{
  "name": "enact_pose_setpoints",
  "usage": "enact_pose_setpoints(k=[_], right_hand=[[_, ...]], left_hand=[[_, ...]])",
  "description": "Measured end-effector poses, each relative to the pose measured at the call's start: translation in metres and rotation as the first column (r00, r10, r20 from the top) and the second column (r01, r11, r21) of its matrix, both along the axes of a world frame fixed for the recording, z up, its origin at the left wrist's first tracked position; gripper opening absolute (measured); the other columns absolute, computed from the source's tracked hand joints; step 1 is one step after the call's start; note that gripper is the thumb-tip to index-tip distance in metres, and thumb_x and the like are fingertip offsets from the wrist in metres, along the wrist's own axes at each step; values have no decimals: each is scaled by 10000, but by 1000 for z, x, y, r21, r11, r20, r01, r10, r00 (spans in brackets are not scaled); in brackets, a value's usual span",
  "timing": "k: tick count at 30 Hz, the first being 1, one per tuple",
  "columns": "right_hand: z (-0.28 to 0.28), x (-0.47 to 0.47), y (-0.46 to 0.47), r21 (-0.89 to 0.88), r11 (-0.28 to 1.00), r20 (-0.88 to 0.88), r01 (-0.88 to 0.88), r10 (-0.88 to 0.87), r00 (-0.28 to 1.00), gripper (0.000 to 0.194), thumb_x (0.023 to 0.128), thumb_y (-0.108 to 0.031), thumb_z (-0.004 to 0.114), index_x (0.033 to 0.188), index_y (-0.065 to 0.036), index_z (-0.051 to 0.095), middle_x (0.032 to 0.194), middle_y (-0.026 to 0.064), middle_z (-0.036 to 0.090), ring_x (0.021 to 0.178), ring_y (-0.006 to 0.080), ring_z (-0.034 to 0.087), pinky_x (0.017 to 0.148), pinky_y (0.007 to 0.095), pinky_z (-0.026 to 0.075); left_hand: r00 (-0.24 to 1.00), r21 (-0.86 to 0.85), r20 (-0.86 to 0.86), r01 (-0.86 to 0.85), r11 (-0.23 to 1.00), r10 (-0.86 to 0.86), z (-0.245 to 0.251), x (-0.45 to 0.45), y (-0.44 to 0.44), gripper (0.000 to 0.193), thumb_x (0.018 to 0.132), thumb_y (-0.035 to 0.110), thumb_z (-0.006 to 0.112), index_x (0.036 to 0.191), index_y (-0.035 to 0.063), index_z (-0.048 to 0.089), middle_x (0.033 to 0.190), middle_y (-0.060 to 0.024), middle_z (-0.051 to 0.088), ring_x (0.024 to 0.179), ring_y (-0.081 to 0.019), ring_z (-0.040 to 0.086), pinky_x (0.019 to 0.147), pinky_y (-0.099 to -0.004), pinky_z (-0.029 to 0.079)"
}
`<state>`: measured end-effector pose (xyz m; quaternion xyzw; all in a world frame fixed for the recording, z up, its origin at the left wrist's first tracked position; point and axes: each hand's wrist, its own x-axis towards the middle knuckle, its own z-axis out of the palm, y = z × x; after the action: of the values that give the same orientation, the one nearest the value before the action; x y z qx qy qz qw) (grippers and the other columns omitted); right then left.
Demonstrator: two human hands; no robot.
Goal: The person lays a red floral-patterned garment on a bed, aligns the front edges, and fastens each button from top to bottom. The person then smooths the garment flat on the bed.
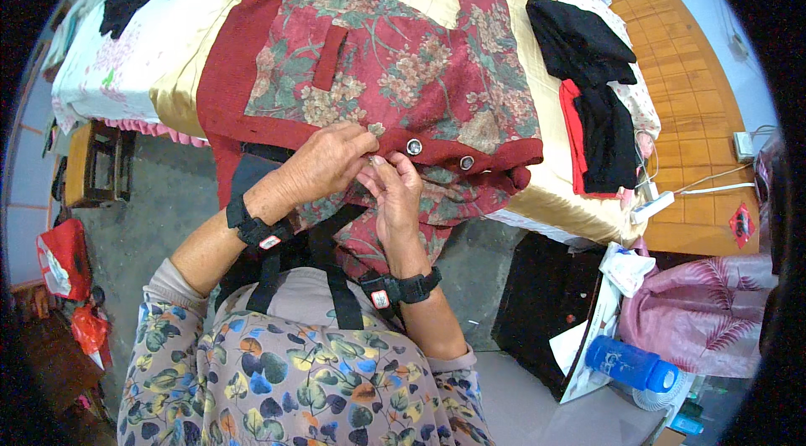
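Observation:
A red floral cardigan (409,68) with plain red ribbed edging lies spread over the side of a bed, its lower parts hanging toward my lap. My left hand (330,163) and my right hand (397,188) meet at the front band, fingertips pinching its edge around a small button that is mostly hidden. Just right of my fingers, one round shiny button (414,147) shows on the band, and another button (466,163) sits farther right. A ribbed pocket trim (330,59) is above my left hand. Both wrists wear black straps.
Folded black clothes (604,125) with a red piece lie on the bed's right side, near a wooden headboard (674,68). A dark cabinet (548,301), a blue bottle (630,364) and a white power strip (653,207) are at right. A wooden stool (94,163) stands left.

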<state>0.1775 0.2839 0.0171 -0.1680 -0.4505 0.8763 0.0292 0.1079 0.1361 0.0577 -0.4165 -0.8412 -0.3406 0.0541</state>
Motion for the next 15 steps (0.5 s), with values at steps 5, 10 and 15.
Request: enact_pose_setpoints(k=[5,10,15], right_hand=[[3,0,-1,6,1000,15,-18,18,1000,186,971,-142,682,1075,-63,550,1019,67,676,936,175,697,883,364,587],[2,-2,-1,-40,999,27,-2,3,1000,160,968,-123,678,1037,-71,542,1022,73,681,952,191,699,898,381,586],[6,-5,2,-114,993,49,-2,7,999,124,971,-109,652,1020,-84,541,1005,80,684,953,231,705,910,431,585]], left_hand=[[1000,54,-18,-4,999,5,-3,1,3,147,807,23,649,933,18,572,886,-163,580,887,-387,606,765,-482,505],[1000,54,-21,-17,998,18,-3,2,4,135,801,15,638,920,19,574,879,-159,578,883,-380,606,768,-474,508],[998,56,-65,-21,998,25,-5,2,3,126,800,24,645,911,30,584,872,-145,578,878,-365,606,779,-460,516]])
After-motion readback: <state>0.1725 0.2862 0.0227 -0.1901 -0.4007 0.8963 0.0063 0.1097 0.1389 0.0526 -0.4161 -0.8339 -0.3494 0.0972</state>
